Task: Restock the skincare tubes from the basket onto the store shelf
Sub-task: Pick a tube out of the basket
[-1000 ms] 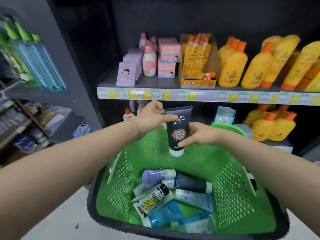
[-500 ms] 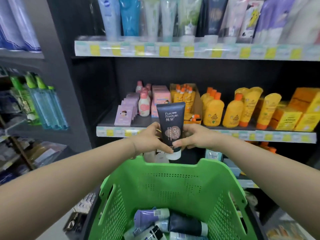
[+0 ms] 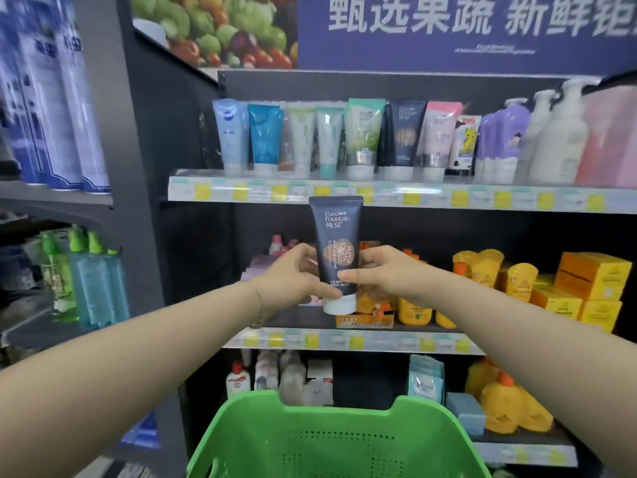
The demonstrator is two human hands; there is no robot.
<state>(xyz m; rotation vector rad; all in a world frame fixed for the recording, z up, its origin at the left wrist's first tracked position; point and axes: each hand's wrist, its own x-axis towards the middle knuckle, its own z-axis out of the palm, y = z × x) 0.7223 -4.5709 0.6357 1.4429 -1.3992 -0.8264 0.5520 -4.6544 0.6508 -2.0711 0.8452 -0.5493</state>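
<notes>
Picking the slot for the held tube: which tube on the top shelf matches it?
The dark navy tube, standing cap-down between the green tube and the pink tube. It is the only dark one in the row, like the held tube.

Dark navy plastic tube point(image 3: 336, 248) with white cap reads "Pure Fountain 纯泉" and "FOR MEN". Blue overhead banner point(image 3: 465, 29) reads "甄选果蔬 新鲜".

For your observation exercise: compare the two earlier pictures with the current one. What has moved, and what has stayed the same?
The dark tube has been lifted from just above the green basket up toward the top shelf of tubes; the view has tilted upward with it. The left hand and right hand still hold it upright, cap down. Nothing was released.
</notes>
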